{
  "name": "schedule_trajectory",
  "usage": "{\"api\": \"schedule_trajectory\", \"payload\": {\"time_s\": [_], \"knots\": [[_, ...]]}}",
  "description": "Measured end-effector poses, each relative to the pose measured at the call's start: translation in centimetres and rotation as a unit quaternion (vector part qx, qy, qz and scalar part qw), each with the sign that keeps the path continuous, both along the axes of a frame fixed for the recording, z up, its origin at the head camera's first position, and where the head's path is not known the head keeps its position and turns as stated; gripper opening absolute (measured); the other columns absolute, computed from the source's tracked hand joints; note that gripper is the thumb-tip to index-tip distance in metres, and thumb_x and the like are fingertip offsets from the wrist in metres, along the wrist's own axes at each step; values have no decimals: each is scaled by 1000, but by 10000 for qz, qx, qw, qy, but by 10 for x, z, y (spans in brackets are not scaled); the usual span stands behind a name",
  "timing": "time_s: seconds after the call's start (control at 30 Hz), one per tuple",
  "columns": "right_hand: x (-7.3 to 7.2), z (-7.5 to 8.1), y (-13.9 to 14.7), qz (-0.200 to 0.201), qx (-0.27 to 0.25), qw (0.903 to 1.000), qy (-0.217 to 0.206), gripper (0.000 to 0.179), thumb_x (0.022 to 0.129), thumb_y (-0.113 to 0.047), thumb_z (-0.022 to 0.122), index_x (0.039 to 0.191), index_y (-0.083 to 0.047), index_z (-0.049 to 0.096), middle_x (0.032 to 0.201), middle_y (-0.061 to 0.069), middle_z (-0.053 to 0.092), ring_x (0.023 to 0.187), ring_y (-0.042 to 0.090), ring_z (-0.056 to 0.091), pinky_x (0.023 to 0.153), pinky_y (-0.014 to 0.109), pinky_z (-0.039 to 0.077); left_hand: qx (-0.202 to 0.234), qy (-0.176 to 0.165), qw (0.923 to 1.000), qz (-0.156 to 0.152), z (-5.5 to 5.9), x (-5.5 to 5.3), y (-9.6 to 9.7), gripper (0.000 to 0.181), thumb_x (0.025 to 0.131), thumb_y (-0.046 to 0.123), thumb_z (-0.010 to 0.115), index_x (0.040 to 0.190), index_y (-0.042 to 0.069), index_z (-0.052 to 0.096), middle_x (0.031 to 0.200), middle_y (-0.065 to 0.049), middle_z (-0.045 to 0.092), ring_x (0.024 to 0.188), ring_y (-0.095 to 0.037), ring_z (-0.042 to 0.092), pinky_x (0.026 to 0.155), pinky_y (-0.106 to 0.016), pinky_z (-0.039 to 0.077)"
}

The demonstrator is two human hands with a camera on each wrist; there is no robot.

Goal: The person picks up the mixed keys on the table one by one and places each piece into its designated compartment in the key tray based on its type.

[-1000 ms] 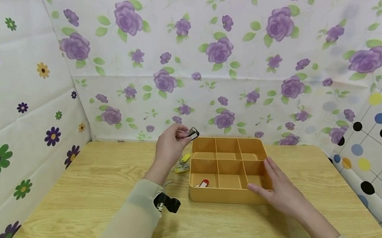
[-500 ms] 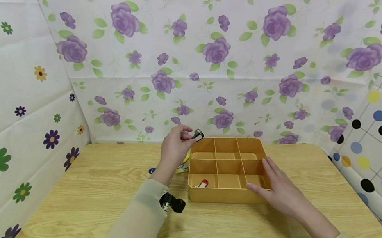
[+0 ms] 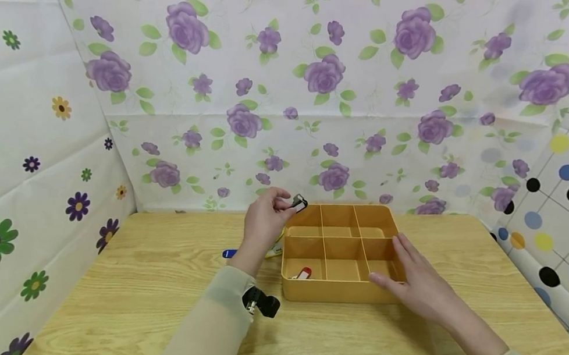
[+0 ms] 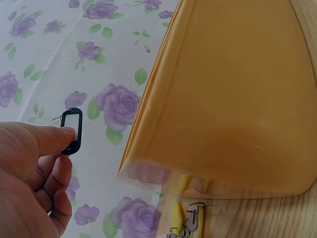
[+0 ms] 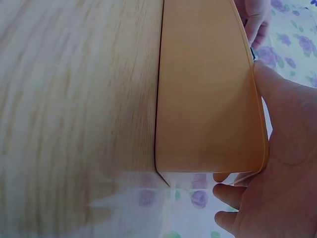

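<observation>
My left hand (image 3: 266,214) pinches a black key tag (image 3: 299,203) with a white label between thumb and fingers. It hangs above the back left corner of a yellow-orange divided storage box (image 3: 339,289). In the left wrist view, the black key tag (image 4: 72,131) shows a thin metal ring at its top. My right hand (image 3: 423,284) holds the box's front right corner, thumb on the front rim and fingers down the right side. A red key tag (image 3: 303,274) lies in the front left compartment. The other compartments show no tags where visible.
Left of the box, yellow key tags (image 4: 197,218) with metal rings lie on the wooden table (image 3: 119,301), partly hidden by my left hand in the head view. A blue key tag (image 3: 229,253) lies beside my left wrist. A flowered cloth wall (image 3: 280,143) stands behind.
My left hand has moved a little right with the black key tag, from beside the box to over its back left corner. The blue tag has come into view. My right hand stays put.
</observation>
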State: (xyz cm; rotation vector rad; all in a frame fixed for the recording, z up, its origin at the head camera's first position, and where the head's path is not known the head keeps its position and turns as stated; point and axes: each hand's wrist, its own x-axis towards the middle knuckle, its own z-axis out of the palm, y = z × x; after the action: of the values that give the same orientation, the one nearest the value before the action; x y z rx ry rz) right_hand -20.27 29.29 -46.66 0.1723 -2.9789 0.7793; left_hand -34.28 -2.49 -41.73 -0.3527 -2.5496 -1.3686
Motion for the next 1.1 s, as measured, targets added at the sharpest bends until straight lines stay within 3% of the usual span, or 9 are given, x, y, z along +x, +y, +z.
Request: {"api": "schedule_trajectory", "payload": {"time_s": [0.23,0.4,0.5,0.67,0.83,1.1], "knots": [[0,-1,1,-11,-9,10000,-18,115,104,-73,61,175,1,9,183,22,3,163,56,13,122,76,26,-23,17,10000,-23,-5,-2,3,25,101,17,85,123,13,74,100,2,76,90,-21,72,83,-43,60],[0,-2,1,-13,-2,10000,-45,115,104,-74,61,175,1,9,183,21,3,163,56,14,121,77,27,-497,-28,9986,-164,-8,-2,2,43,100,30,86,136,13,70,130,-7,74,116,-29,67,99,-49,56],[-1,-2,1,-15,12,10000,-24,115,104,-73,61,175,2,10,183,22,3,163,56,14,121,77,27,-772,-16,9968,-182,-8,-2,2,53,101,39,85,144,14,67,137,-9,68,123,-31,62,105,-51,53],[-1,-2,1,-10,19,10000,2,114,104,-72,62,175,2,11,183,23,3,163,57,14,121,77,26,-702,-61,9974,-149,-6,0,0,53,102,38,83,147,14,66,134,-8,68,123,-33,63,104,-52,54],[-1,-2,1,-6,15,10000,-24,115,104,-74,60,175,2,10,183,22,2,162,57,14,121,78,26,-750,-135,9970,-109,-4,1,-2,54,104,39,81,150,17,64,139,-5,68,127,-31,64,107,-52,54],[-1,-3,2,7,-6,10000,-8,117,103,-77,59,175,2,11,183,22,2,162,58,14,121,78,26,-691,-63,9973,-238,-2,6,-10,58,105,33,80,157,14,60,151,-9,65,132,-31,66,109,-55,54]]}}
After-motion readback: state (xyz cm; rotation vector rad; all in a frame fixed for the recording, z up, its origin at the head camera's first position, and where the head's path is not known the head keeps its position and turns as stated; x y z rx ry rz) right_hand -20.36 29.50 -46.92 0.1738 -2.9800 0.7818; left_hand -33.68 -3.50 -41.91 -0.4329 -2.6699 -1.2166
